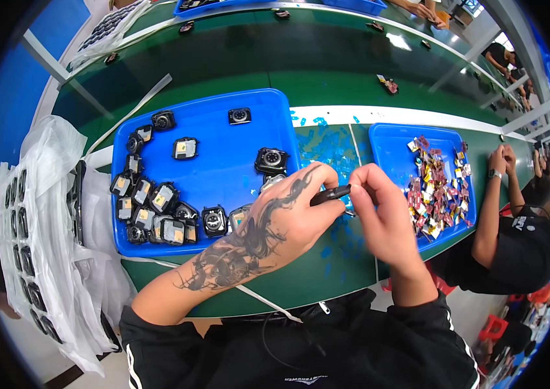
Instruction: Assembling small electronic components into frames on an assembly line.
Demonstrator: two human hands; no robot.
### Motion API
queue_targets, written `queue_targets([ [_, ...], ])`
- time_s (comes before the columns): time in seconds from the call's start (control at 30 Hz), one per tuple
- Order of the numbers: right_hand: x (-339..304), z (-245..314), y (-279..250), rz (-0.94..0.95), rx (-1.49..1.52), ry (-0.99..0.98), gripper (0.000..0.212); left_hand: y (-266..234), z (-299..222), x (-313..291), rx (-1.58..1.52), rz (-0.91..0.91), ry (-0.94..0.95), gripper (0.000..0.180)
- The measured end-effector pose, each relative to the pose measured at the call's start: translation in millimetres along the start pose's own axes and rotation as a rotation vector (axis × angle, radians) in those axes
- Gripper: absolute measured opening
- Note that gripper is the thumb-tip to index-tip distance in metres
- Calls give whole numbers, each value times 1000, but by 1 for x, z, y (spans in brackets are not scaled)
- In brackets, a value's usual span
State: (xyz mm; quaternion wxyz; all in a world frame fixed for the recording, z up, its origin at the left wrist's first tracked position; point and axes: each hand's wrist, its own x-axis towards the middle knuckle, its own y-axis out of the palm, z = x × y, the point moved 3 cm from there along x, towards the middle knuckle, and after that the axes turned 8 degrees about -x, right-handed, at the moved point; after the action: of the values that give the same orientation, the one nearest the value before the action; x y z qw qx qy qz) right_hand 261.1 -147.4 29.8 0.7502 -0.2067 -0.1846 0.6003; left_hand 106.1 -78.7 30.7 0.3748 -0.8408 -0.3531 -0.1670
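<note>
My left hand [291, 211] grips a black watch case [332, 194], seen edge-on between thumb and fingers. Close against its right end, the fingertips of my right hand [382, 211] are pinched together; what they hold, if anything, is too small to make out. Beneath my left wrist, a blue tray [213, 172] carries several black watch cases, some showing a round sensor back and some a pale inner face. To the right of my right hand, a second blue tray [388, 146] holds a heap of small circuit parts [437, 188] in dark red, yellow and white.
Blue film scraps [327, 142] litter the green bench between the trays. Beyond a white rail runs a green conveyor belt [223, 65] with scattered small parts. Plastic-wrapped trays of watch cases [35, 246] stand at the left. A co-worker [515, 246] sits at the right.
</note>
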Motion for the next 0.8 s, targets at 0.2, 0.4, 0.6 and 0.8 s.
queue_targets([
  [0.2, -2, -2, -1, -255, -711, -338, 21, 2, 3, -2, -223, -97, -231, 17],
  [0.4, -7, 2, 4, -195, 36, -265, 17, 3, 8, -4, -419, -127, -405, 14],
  [0.6, -5, 4, -10, -387, 131, -207, 20, 3, 13, -4, -785, -159, -510, 37],
  [0.8, 0, 36, -4, -270, -236, -396, 25, 8, 12, -5, -1029, -438, -561, 50],
])
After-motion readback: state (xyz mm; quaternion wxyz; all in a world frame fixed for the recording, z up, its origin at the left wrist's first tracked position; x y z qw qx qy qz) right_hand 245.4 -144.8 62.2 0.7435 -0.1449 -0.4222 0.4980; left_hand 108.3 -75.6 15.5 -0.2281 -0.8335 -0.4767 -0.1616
